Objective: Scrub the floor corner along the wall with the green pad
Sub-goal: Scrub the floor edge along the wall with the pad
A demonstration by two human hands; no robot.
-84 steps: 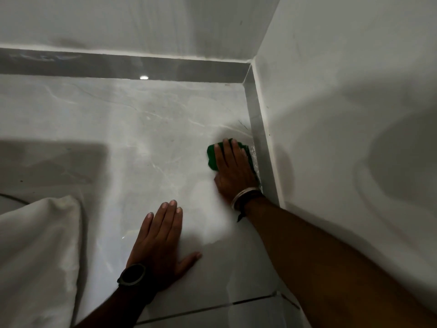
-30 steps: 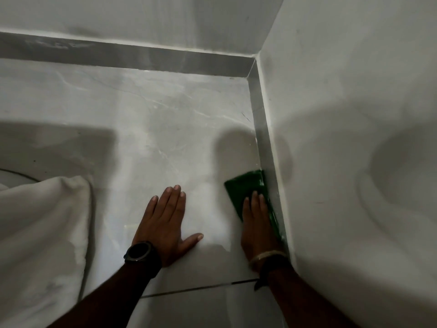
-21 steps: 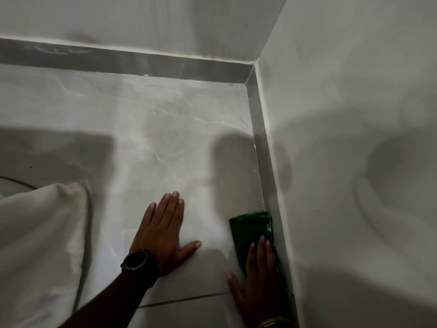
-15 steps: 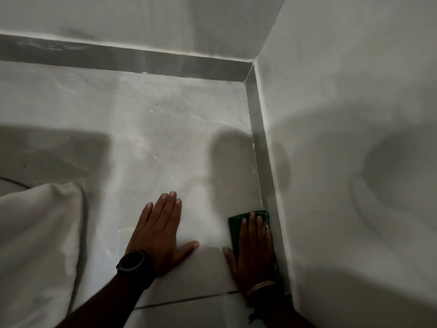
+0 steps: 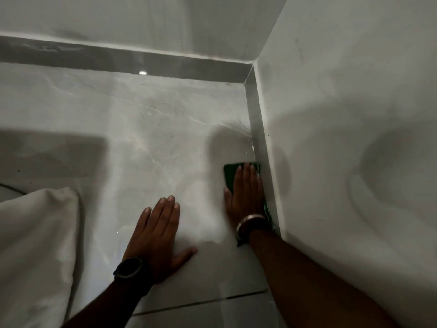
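We press our right hand (image 5: 246, 192) flat with its 4 fingers extended forward, while our left hand (image 5: 158, 235) lies palm-down beside it, fingers together, thumb splayed toward it.

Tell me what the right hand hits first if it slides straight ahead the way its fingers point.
The right hand, flat on the green pad, points along the skirting toward the corner. The floor ahead looks bare, so it would probably meet the far wall's skirting at the corner first. Depth is hard to judge.
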